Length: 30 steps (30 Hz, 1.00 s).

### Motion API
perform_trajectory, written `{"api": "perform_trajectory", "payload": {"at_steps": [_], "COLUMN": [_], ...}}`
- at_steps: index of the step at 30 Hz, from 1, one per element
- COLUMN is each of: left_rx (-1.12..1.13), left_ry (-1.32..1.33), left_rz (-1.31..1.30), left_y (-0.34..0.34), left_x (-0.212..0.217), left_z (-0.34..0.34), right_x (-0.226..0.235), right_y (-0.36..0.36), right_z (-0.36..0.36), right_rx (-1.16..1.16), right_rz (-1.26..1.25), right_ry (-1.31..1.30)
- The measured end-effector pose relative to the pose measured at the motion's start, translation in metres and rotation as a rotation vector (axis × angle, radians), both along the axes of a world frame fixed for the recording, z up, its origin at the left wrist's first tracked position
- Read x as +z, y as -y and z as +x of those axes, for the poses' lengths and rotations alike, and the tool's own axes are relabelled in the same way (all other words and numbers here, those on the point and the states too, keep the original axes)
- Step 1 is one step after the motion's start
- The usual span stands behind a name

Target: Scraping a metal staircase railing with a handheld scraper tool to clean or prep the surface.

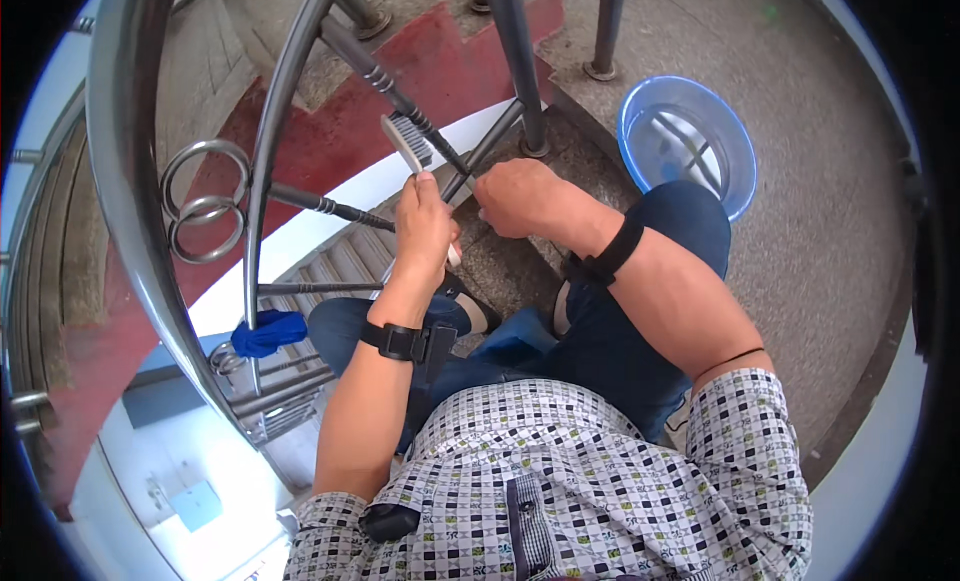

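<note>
My left hand (424, 226) is wrapped round the pale handle of a scrub brush (408, 141). The brush points up and away, its dark bristles against or close beside a slanted metal bar (375, 76) of the stair railing. Just to the right, my right hand (515, 198) is closed, with its fingertips turned down and in next to the lower railing bars. Whatever lies inside those fingers is hidden. The two hands are close together but apart, above the step between my knees.
A blue plastic basin (688, 149) with water stands on the speckled floor beyond my right knee. A blue cloth (268, 333) hangs on the railing at the left, below metal rings (205, 229). Stairs (350, 256) drop away behind the railing. Something blue (520, 336) sits beneath me.
</note>
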<state>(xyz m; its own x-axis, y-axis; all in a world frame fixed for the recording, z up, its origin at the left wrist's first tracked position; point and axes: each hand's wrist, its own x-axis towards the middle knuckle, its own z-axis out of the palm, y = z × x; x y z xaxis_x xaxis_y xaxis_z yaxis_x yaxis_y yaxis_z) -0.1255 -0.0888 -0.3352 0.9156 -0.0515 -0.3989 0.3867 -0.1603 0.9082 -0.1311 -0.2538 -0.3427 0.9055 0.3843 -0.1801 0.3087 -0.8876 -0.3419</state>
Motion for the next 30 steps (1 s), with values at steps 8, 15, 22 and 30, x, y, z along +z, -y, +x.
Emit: {"api": "perform_trajectory", "payload": {"at_steps": [8, 15, 22, 30], "left_rx": [0.025, -0.009, -0.017, 0.005], "left_ry": [-0.005, -0.08, -0.021, -0.045], "left_rz": [-0.024, -0.014, -0.005, -0.052], "left_y": [0.001, -0.007, -0.007, -0.003], "left_x": [0.006, 0.013, 0.001, 0.013], "left_z": [0.037, 0.04, 0.007, 0.034], "right_x": [-0.003, -0.002, 0.024, 0.03], "right_y": [0.006, 0.008, 0.015, 0.027], "right_z": [0.001, 0.0, 0.013, 0.027], "right_rx": [-0.012, -0.034, -0.264, -0.646], "right_rz": [0.015, 0.004, 0.201, 0.68], "right_ry": [-0.023, 0.05, 0.222, 0.876]}}
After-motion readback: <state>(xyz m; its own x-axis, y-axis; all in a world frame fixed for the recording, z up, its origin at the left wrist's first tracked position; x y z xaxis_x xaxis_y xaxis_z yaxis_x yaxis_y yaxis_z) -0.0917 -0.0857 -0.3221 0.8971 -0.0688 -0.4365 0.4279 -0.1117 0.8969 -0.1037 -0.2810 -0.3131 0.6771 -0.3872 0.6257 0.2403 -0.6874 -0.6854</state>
